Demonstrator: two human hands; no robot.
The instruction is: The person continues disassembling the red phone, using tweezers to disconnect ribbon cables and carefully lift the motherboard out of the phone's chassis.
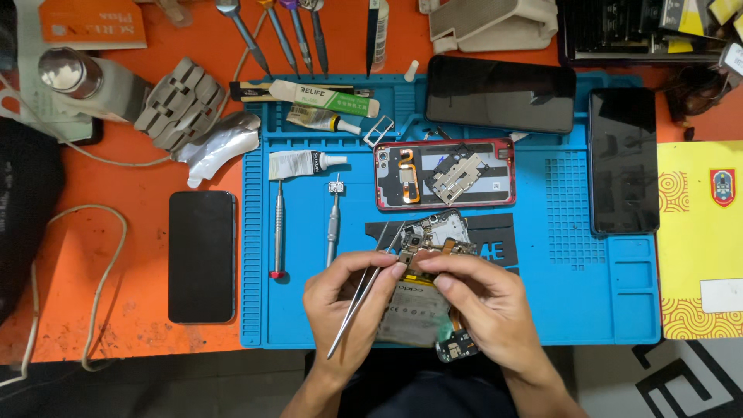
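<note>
Over blue mat [588, 294]: opened phone [422, 298], battery exposed, tweezers [364, 290] alongside.

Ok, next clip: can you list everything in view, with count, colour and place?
Work mat: 1, blue, centre of the orange table.
Opened phone: 1, battery and boards exposed, under both hands.
Tweezers: 1, silver, in left hand.
Phone back shell: 1, red-edged, mat centre.
Whole phones: 3, black; off mat left, mat top, mat right.
Screwdrivers: 2, silver, mat left.
Glue tubes: 3, mat top left.
Yellow box: 1, right edge.
Left hand: 1, grip on tweezers.
Right hand: 1, on the opened phone.
</note>
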